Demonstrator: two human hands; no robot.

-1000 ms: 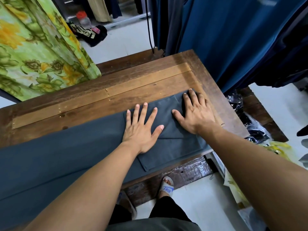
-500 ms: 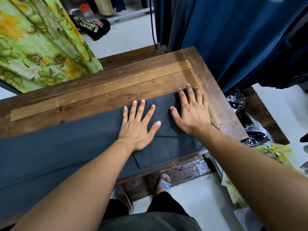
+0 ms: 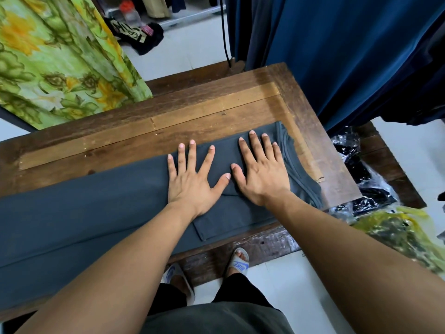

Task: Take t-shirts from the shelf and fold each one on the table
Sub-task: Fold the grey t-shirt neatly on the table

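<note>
With both hands flat, fingers spread — left hand, right hand — on the t-shirt, smooth outward toward 9 o'clock along the tabletop before folding — gripping nothing.

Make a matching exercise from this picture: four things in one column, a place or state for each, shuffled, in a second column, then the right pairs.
Things
1. t-shirt
2. left hand
3. floral cloth
4. bottle

Places or states
A. hanging at the table's far left
B. flat on the shirt, fingers spread
C. on the floor beyond the table
D. grey, laid along the table

Pairs: 1-D, 2-B, 3-A, 4-C
</note>
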